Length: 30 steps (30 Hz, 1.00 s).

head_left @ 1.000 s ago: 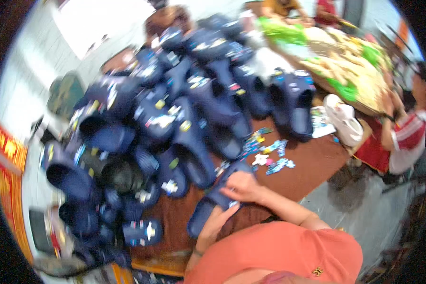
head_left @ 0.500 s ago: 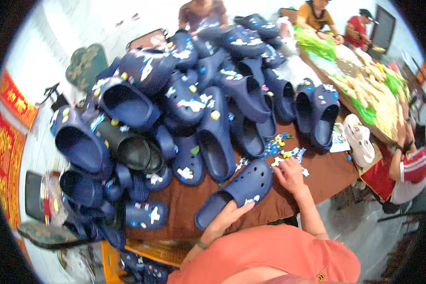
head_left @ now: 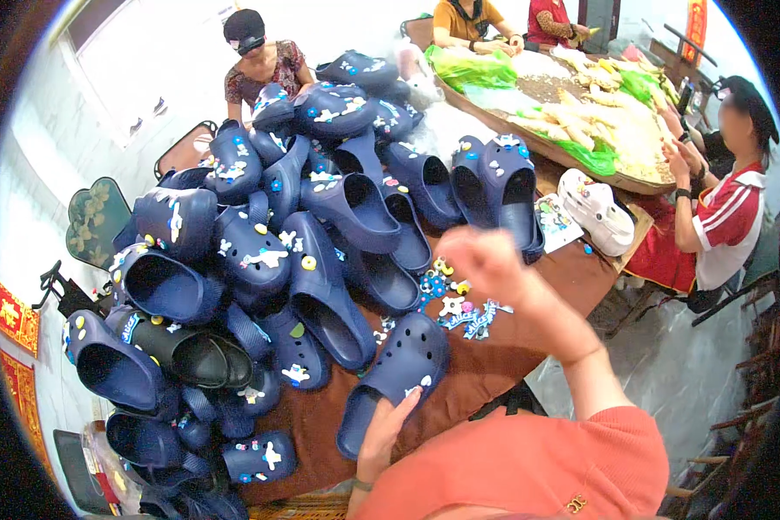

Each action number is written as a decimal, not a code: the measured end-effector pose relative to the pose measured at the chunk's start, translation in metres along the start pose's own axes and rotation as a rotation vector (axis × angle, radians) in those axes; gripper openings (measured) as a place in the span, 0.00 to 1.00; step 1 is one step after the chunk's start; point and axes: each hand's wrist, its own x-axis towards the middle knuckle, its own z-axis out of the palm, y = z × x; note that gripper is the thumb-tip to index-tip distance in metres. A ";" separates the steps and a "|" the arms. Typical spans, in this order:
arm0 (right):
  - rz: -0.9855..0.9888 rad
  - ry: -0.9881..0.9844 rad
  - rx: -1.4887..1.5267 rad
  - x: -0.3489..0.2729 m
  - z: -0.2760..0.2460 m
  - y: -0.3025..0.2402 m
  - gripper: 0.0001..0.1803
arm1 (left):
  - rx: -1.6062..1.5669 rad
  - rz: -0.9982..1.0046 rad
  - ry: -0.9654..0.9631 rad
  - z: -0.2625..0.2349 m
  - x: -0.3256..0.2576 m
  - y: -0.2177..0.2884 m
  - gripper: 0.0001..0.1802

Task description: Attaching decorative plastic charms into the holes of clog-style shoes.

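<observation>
A navy foam clog (head_left: 396, 374) lies on the brown table (head_left: 494, 364) right in front of me. My left hand (head_left: 388, 426) rests on its heel end, fingers spread over the rim. My right hand (head_left: 487, 258) is lifted above a small heap of colourful shoe charms (head_left: 456, 305), fingers curled and blurred; whether it pinches a charm I cannot tell. A big pile of navy clogs (head_left: 260, 260), several decorated with charms, covers the left and middle of the table.
A white clog (head_left: 596, 210) and a printed card (head_left: 555, 222) lie at the table's right. Beyond is a tray of yellow and green goods (head_left: 598, 121). A person in red and white (head_left: 719, 208) sits right; three others sit at the back.
My right hand has risen off the charms toward the clog pile. My left hand stays on the clog's heel. The view has tilted up, showing more of the room.
</observation>
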 end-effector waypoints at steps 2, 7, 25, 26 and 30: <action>0.066 -0.200 -0.045 -0.043 0.024 -0.020 0.05 | 0.029 -0.086 0.034 -0.004 -0.003 -0.007 0.25; 0.028 -0.458 0.214 -0.115 0.074 -0.023 0.25 | 0.039 -0.016 0.090 -0.003 -0.001 -0.012 0.24; -0.062 -0.585 -0.198 -0.171 0.120 -0.033 0.34 | 0.117 0.061 0.408 -0.003 -0.002 -0.031 0.22; -0.054 -0.577 -0.221 -0.171 0.118 -0.029 0.34 | 0.121 0.066 0.383 -0.006 0.003 -0.032 0.22; -0.078 -0.464 -0.130 -0.174 0.114 -0.032 0.28 | 0.180 0.058 0.347 -0.006 -0.001 -0.026 0.23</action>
